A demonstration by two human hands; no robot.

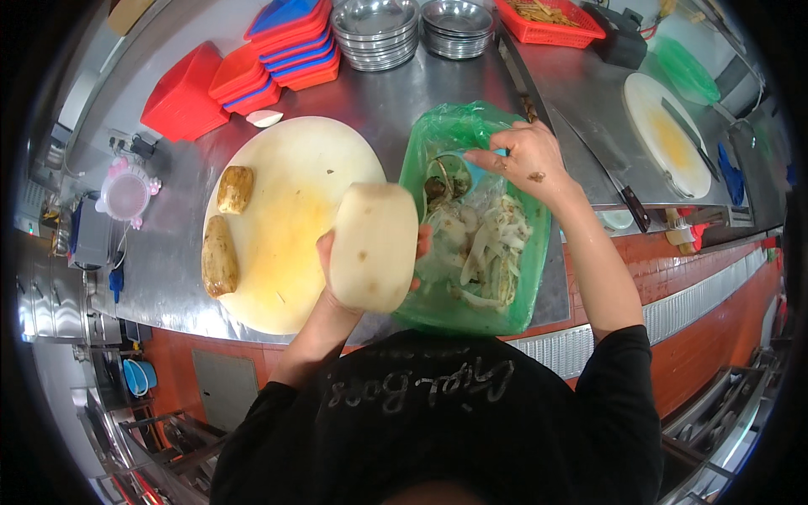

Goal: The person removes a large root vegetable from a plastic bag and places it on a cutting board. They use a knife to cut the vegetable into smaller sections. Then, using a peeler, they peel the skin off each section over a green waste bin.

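My left hand (pixel 325 255) grips a large, pale, peeled root vegetable (pixel 375 252), holding it up between the round cutting board (pixel 297 158) and a basin lined with a green plastic bag (pixel 536 265). Some brownish spots mark the vegetable's surface, and motion blurs it slightly. Over the basin's far right side, my right hand (pixel 533 158) pinches a light-blue tool (pixel 481 169); its kind is hard to make out. Pale peelings (pixel 499 246) and dark scraps lie in the bag. Two brown, unpeeled root pieces (pixel 219 255) (pixel 235 189) rest at the board's left edge.
Behind the board stand stacked red and blue plastic baskets (pixel 297 50) and steel bowls (pixel 375 31). A pale offcut (pixel 264 118) lies beside the board. To the right are a long knife (pixel 631 205) at the counter edge and another board (pixel 644 132) with a knife on it.
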